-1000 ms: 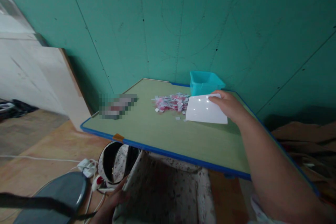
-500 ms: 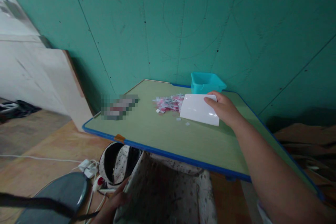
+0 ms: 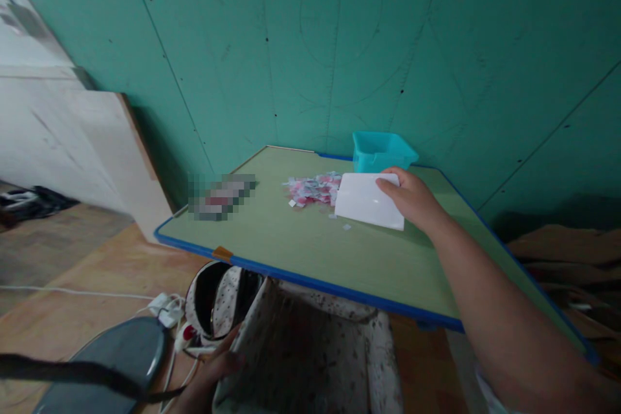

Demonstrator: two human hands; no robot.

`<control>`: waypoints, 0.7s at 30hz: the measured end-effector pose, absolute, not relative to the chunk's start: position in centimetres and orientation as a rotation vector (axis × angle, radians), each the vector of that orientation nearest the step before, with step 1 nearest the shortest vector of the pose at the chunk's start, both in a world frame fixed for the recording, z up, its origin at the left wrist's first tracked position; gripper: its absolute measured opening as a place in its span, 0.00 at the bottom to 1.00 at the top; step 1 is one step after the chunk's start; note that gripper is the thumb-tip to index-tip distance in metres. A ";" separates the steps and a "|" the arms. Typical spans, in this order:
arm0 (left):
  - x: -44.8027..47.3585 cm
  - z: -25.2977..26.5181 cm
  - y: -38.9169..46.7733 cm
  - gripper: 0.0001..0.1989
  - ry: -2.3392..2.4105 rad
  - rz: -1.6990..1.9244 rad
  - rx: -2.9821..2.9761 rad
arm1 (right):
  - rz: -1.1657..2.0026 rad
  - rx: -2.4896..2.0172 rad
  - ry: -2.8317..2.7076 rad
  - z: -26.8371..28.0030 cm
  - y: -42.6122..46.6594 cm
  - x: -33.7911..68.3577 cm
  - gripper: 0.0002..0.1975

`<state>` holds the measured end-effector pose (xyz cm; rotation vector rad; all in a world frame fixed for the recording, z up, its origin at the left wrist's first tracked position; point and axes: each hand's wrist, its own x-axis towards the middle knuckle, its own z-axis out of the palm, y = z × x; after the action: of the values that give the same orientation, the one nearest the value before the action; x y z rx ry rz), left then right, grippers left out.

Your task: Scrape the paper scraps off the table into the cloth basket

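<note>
My right hand (image 3: 410, 194) is closed on the right edge of a glossy white sheet (image 3: 366, 199), thumb on top. The sheet's left edge meets a heap of small pink and pale paper-like pieces (image 3: 313, 189) on the green table (image 3: 291, 239). A couple of loose pale bits lie just in front of the sheet. Low in the view, my left hand (image 3: 220, 365) grips the left rim of an open, speckled, stained bin (image 3: 383, 356) below the table's front edge. Part of that hand's fingers is hidden behind the rim.
Behind the sheet stands a turquoise plastic basket (image 3: 383, 152) against the green wall. A blurred-out flat object (image 3: 223, 197) lies at the table's left. On the floor are a spotted bag (image 3: 218, 304), a grey stool (image 3: 107, 362) and a white power strip (image 3: 167, 309) with cords.
The white sheet's lower left corner has shifted slightly up and right, along with a loose bit by it. My left hand stays on the bin's rim.
</note>
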<state>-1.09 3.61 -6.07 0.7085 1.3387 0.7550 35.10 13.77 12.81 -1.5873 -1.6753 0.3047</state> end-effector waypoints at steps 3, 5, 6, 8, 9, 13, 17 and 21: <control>-0.9 -5.9 3.2 0.12 1.353 0.778 0.715 | 0.325 -1.586 -1.677 12.9 13.8 35.2 0.14; -0.7 -5.9 3.0 0.11 1.368 0.800 0.714 | 0.312 -1.594 -1.663 13.0 13.7 35.2 0.13; -0.6 -5.9 2.9 0.11 1.373 0.812 0.713 | 0.312 -1.595 -1.662 13.0 13.7 35.2 0.13; -0.6 -5.9 2.8 0.12 1.379 0.837 0.722 | 0.351 -1.587 -1.685 13.1 13.6 35.2 0.12; -0.6 -5.9 2.9 0.12 1.381 0.842 0.729 | 0.367 -1.587 -1.695 13.2 13.6 35.2 0.12; -0.9 -6.2 3.2 0.12 1.374 0.789 0.730 | 0.272 -1.631 -1.637 13.1 13.6 35.3 0.12; -1.0 -6.5 3.2 0.11 1.331 0.766 0.724 | 0.305 -1.616 -1.680 13.1 13.7 35.6 0.11; -1.1 -6.2 2.9 0.12 1.293 0.788 0.727 | 0.366 -1.646 -1.678 13.3 13.8 36.6 0.11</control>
<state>-1.09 2.87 -6.23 0.7272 1.2935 0.7880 36.59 13.79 13.35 -1.6461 -1.6785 0.3662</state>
